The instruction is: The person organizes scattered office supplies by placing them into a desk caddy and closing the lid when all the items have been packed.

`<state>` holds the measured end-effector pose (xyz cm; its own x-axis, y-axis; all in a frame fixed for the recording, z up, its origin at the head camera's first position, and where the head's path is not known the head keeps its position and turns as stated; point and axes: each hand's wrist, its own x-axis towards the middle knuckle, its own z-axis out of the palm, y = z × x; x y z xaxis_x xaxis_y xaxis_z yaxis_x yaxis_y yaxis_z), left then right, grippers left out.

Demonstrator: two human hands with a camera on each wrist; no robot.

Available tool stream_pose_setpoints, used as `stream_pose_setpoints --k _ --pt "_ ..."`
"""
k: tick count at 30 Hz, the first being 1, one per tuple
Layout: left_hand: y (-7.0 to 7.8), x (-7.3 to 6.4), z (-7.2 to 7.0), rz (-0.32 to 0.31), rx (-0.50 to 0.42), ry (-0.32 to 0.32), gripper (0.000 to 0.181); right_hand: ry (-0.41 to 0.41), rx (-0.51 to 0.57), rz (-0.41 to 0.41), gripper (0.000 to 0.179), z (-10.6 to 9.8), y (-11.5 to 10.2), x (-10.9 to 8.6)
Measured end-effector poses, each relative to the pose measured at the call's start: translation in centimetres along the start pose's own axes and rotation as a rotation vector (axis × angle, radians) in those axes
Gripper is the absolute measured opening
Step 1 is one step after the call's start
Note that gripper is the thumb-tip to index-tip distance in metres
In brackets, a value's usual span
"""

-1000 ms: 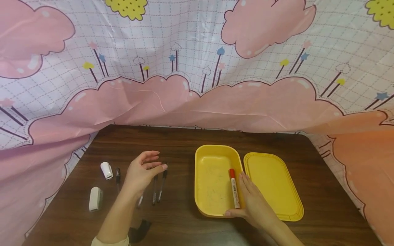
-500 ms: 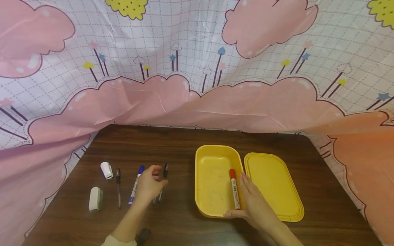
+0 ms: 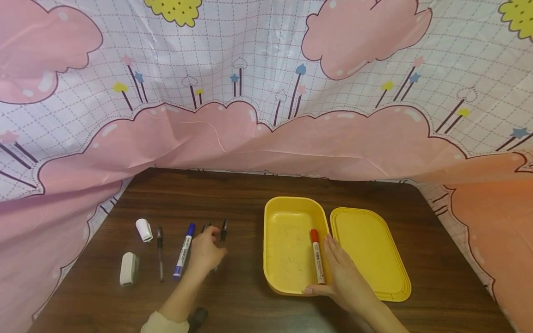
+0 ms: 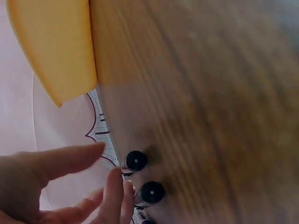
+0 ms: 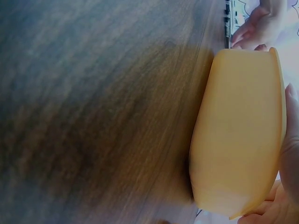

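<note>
One yellow box (image 3: pixel 285 249) right of centre, right hand (image 3: pixel 344 276) along its right rim, fingers straight. Farther left, left hand (image 3: pixel 205 249), thumb and fingertips parted, no grip visible. Just right of those fingertips, one dark pen (image 3: pixel 224 232), long axis near-to-far. Left hand lower than a second ago.

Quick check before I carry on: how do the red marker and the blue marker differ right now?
Place: the red marker lies inside the yellow box; the blue marker lies on the table.
Slant, in the head view: the red marker's cap end leans left, the blue marker's right.
Nearest hand: the right hand for the red marker, the left hand for the blue marker.
Both have white barrels.
</note>
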<state>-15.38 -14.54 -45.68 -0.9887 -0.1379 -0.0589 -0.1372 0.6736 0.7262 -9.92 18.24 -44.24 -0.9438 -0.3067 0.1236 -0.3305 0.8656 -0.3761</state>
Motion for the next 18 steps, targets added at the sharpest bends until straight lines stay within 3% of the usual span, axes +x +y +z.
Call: stream_pose_setpoints --k 5,13,18 --pt "-0.19 0.36 0.3 0.016 0.056 0.011 0.054 0.006 -0.002 -0.005 0.123 0.02 -0.11 -0.08" --pt "0.02 0.29 0.31 0.044 0.169 0.008 0.021 0.01 0.002 -0.013 0.124 -0.02 -0.16 -0.12" --pt "0.4 0.18 0.06 0.032 0.156 -0.009 0.013 0.017 0.008 -0.017 0.123 0.07 0.03 -0.17"
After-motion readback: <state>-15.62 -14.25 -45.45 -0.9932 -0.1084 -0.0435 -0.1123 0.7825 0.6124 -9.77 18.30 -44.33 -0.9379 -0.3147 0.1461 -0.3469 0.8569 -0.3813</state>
